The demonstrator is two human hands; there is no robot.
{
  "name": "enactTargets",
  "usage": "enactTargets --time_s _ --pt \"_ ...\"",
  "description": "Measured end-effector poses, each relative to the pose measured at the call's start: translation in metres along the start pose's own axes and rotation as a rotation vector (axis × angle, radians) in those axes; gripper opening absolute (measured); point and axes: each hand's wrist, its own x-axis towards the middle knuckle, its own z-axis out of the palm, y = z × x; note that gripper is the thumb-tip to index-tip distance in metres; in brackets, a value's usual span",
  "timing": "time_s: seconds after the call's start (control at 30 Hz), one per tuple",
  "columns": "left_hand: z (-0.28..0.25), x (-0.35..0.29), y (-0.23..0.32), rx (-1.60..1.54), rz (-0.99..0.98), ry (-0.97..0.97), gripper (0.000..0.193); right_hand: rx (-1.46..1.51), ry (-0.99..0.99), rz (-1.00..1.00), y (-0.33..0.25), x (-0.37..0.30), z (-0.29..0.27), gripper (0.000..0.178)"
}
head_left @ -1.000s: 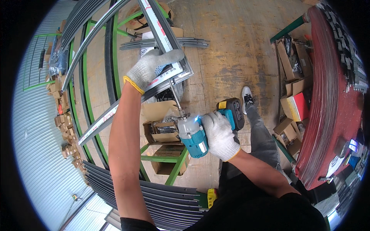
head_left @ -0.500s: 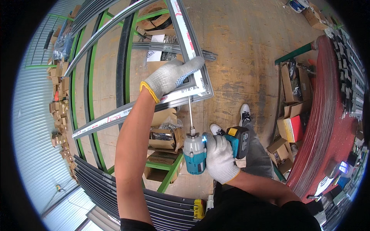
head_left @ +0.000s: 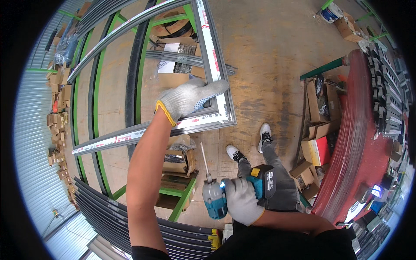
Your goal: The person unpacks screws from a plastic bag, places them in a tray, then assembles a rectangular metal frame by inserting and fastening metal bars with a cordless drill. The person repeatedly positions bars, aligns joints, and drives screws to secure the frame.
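Observation:
My left hand (head_left: 186, 99), in a grey-white knit glove with a yellow cuff, grips the near right corner of a grey metal frame (head_left: 211, 47) with white printed film along its bars. The thumb lies across the right bar. Below that corner, my right hand (head_left: 243, 200), gloved too, is wrapped round the grip of a teal and grey cordless driver (head_left: 214, 200). A small light glows on the tool. Its long thin bit (head_left: 204, 157) points up toward the frame, with a gap between its tip and the lower bar.
The frame rests on a rack of green and black rails (head_left: 135, 65). Dark long profiles (head_left: 143, 227) lie stacked at lower left. Open cardboard boxes (head_left: 175, 162) sit beneath the rack. A red-covered bench (head_left: 346, 143) stands at right, with parts on top and boxes under it.
The driver has come down and back toward me, and its bit has left the frame's lower bar. My left hand keeps its grip on the corner; the whole view has shifted slightly.

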Motion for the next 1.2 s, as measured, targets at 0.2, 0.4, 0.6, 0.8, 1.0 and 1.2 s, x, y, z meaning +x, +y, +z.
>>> enactTargets --time_s 0.2,0.4,0.6,0.8,1.0,1.2 --pt "-0.002 0.0 -0.008 -0.06 -0.024 0.245 0.075 0.297 -0.324 0.036 0.034 -0.018 -0.02 0.046" --pt "-0.022 -0.067 -0.017 -0.736 0.029 0.414 0.032 0.761 -0.175 0.16 0.107 -0.015 -0.031 0.054" --pt "0.047 -0.136 -0.012 -1.247 -0.006 0.548 0.025 0.726 -0.189 0.3 0.18 0.004 -0.078 0.034" --pt "0.155 -0.127 0.001 -1.628 -0.395 0.535 0.024 0.926 -0.165 0.162 0.229 0.05 -0.094 0.035" --pt "0.175 -0.074 0.019 -1.796 -0.171 0.752 0.027 0.546 -0.034 -0.387 0.242 0.113 -0.11 0.04" --pt "0.175 -0.064 0.03 -1.768 -0.287 0.87 0.021 0.644 -0.252 -0.309 0.254 0.13 -0.092 0.048"
